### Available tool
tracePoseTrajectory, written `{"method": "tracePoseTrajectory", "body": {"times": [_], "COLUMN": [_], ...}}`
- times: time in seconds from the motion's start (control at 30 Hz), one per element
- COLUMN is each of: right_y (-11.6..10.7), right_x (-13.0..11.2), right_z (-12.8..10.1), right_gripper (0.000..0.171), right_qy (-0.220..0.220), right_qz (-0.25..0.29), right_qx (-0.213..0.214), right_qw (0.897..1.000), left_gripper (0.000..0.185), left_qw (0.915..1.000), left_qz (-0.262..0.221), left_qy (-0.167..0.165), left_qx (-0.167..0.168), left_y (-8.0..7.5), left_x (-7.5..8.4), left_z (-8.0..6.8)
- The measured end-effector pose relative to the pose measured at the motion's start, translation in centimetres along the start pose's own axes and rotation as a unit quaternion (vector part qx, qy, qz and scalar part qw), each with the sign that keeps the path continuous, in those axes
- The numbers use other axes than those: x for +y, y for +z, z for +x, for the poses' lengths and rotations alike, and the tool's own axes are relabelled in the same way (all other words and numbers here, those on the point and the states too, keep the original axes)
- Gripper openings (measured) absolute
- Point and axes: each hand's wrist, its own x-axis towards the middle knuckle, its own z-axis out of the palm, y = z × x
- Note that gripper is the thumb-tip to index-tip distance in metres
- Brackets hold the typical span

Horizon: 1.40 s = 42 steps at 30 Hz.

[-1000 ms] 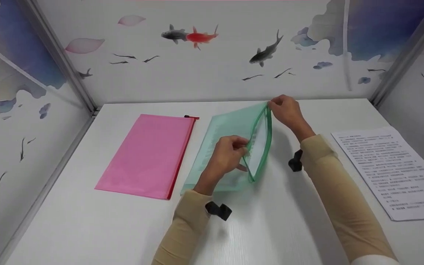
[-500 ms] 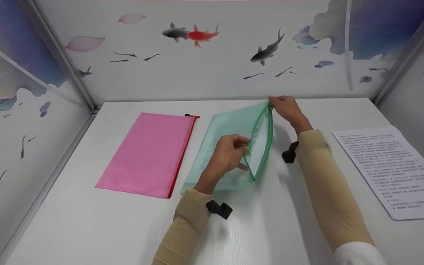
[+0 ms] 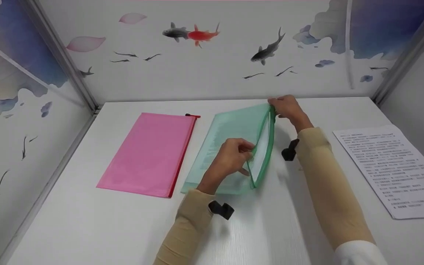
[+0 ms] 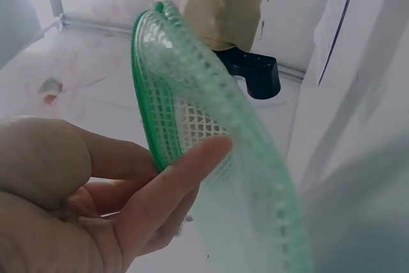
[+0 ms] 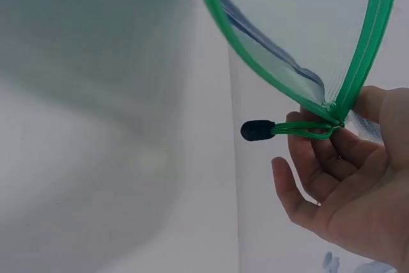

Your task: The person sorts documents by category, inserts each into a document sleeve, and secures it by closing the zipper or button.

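Left hand (image 3: 230,158) pinches the green pouch (image 3: 236,121) by its opening edge; right hand (image 3: 289,108) pinches one corner, zipper pull (image 5: 258,130) jutting past its fingers (image 5: 307,158).

Cannot read the printed stack (image 3: 392,173), cropped at the head view's right edge, or the sheet (image 3: 263,147) inside the green pouch (image 3: 239,125).

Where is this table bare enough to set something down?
The table is bare in front of the pink folder, left of the left sleeve; a smaller patch lies between the papers and back wall. The middle is crowded with the green folder, left sleeve and right sleeve.
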Motion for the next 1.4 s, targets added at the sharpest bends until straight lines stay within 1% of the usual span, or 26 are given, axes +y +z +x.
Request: {"method": "tracePoseTrajectory", "body": {"times": [0.13,0.23,0.43,0.53,0.8,1.03,1.2,1.33,1.4], "right_y": [-0.7,-1.0,-1.5,-1.7,-2.4,-2.4,-2.5,-2.5,-2.5], "right_x": [0.3,0.4,0.1,-0.2,-0.6,-0.9,-1.1,-1.4,-1.4], "right_z": [-0.2,-0.4,-0.5,-0.5,-0.8,-1.0,-1.1,-1.2,-1.3], "right_gripper": [0.042,0.044,0.045,0.047,0.050,0.046,0.044,0.041,0.040], "right_qy": [0.007,0.013,0.034,0.044,0.052,0.063,0.065,0.061,0.059], "right_qz": [0.007,0.011,0.030,0.042,0.067,0.078,0.089,0.093,0.094], "right_qx": [-0.001,-0.003,-0.012,-0.017,-0.015,-0.018,-0.022,-0.025,-0.027], "right_qw": [1.000,1.000,0.999,0.998,0.996,0.995,0.994,0.994,0.993], "left_gripper": [0.027,0.027,0.026,0.026,0.029,0.044,0.041,0.035,0.032], "left_qw": [0.9992,0.9981,0.9965,0.9961,0.9968,0.9955,0.9958,0.9956,0.9958], "left_qz": [0.023,0.040,0.061,0.063,0.049,0.060,0.049,0.020,0.001], "left_qy": [-0.014,-0.017,-0.023,-0.026,-0.015,-0.020,-0.037,-0.062,-0.067], "left_qx": [-0.030,-0.043,-0.052,-0.056,-0.062,-0.070,-0.068,-0.067,-0.062], "left_y": [0.5,0.9,1.3,1.5,2.2,3.3,3.8,3.8,3.6], "left_x": [-0.1,-0.1,-0.7,-1.0,-2.1,-2.6,-2.8,-2.9,-2.8], "left_z": [0.1,0.2,0.3,0.5,1.3,1.6,2.2,3.2,3.9]}}
